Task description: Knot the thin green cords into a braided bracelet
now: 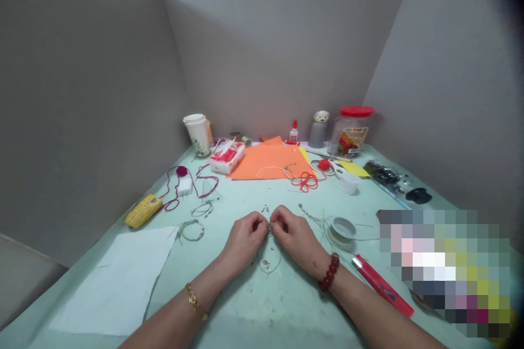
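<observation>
Head view shows both hands together near the middle of the green table (254, 313), above a small loop of green cord (268, 272). The left hand (248, 237) and right hand (297, 235) each have thumb and forefinger pinched closed on the cord's upper end, with only a narrow gap between the two pinches. The loop hangs toward the person, between the wrists, with tiny bits around it.

On the left, the room ends at a white sheet (114, 278) reaching beside the left forearm; a yellow corn-shaped object (144, 211) sits near the table's left edge, by the grey partition (270, 54). On the right, space is tighter: a spool (343, 232) stands near the right wrist, and a red tool (385, 286) lies just beside the forearm. Beyond the hands, a strip of table separates them from orange sheets (266, 161) toward the back.
</observation>
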`<state>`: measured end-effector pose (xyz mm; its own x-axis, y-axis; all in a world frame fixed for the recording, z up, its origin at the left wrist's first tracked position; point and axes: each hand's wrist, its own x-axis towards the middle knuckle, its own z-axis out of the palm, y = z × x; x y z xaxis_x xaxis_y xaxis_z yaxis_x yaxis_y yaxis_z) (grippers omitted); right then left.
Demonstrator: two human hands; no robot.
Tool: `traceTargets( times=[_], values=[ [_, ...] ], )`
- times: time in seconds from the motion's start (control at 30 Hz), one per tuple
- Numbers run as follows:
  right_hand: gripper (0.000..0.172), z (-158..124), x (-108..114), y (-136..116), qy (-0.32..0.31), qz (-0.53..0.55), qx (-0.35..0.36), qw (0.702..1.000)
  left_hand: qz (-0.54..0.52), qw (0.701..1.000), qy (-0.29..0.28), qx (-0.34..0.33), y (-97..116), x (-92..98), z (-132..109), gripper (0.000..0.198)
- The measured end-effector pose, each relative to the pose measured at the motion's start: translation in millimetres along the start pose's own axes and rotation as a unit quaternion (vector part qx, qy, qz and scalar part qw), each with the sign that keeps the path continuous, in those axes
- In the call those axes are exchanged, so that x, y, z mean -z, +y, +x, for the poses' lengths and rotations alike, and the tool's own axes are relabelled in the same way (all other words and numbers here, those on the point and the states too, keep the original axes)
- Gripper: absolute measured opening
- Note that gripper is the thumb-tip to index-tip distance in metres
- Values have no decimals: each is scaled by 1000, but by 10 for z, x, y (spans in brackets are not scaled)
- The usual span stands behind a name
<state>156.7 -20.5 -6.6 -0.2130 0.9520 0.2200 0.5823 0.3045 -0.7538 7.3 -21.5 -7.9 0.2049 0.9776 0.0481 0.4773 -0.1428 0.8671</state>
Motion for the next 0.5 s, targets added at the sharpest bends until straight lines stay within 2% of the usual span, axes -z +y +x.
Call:
traceTargets(
  times=[0.23,0.5],
  values=[
    [13,-22,-17,8,-16,-63,22,998,-14,1000,3,3,-18,-11,3,24],
    [14,-40,-4,-25,-21,-78,56,995,-28,999,-8,16,-60,-23,21,24]
  ],
)
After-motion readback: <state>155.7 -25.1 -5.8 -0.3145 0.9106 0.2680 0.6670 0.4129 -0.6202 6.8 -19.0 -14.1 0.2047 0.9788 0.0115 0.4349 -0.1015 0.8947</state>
